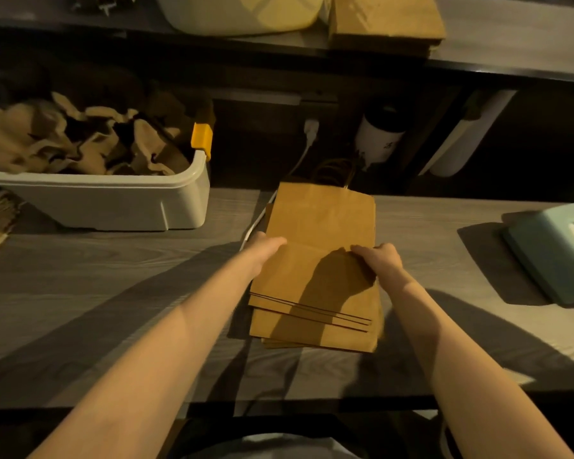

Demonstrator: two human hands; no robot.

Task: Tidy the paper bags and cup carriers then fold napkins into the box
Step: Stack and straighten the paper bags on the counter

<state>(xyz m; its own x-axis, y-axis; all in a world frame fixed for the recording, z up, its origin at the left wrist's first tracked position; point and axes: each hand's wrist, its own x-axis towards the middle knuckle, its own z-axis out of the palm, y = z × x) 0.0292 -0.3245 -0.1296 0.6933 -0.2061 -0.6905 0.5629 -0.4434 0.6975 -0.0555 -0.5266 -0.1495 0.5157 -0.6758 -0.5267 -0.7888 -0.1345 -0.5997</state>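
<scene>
Both hands grip a stack of paper bags [315,260] mid-table [113,276]: left hand [265,248] on its left edge, right hand [378,260] on its right edge, fingers curled.

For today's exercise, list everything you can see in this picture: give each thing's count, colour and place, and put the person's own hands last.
paper bags: one flat stack, brown, centre of the counter
counter: one, grey wood-grain
bin: one, white with an orange clip, far left, holding crumpled brown paper
cable: one, white, behind the stack
cup: one, white with a dark lid, under the shelf
box: one, pale green, right edge
left hand: grips the stack's left edge
right hand: grips the stack's right edge
</scene>
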